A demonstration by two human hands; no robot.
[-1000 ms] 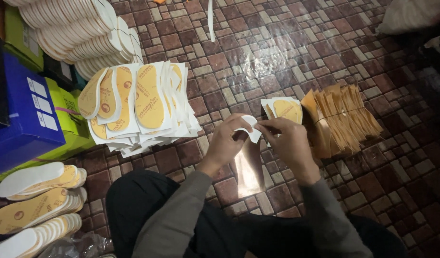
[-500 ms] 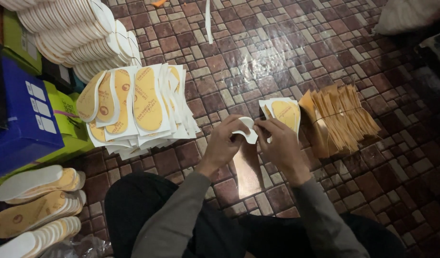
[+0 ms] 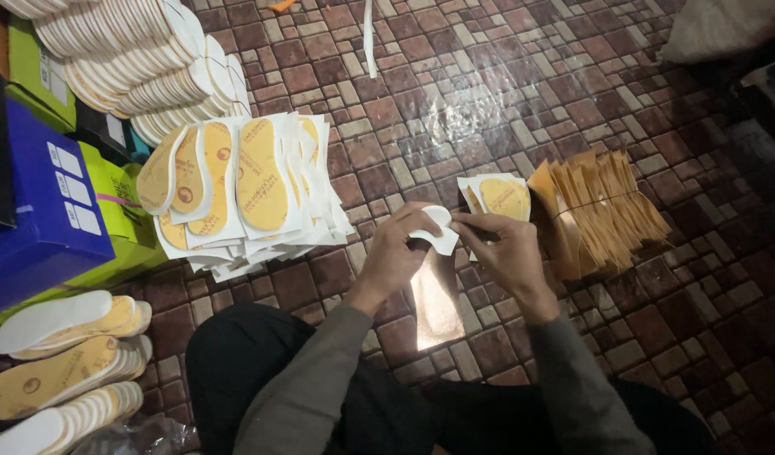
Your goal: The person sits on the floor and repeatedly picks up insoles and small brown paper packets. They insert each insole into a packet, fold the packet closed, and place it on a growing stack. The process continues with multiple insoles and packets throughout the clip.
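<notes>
The small white curved insole piece (image 3: 434, 229) is pinched between the left hand (image 3: 396, 253) and right hand (image 3: 505, 248), fingers closed on it, its long side lying across from hand to hand.

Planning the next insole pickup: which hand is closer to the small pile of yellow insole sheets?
Right hand: it sits right beside the small pile of yellow insole sheets, while the left hand is farther off.

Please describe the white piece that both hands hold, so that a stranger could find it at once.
Start from the big fanned stack of yellow insoles on white sheets on the brick-patterned floor. Just to its right, the left hand and right hand meet over a white insole-shaped piece. Unlike its neighbours, it is plain white and lifted off the floor.
</notes>
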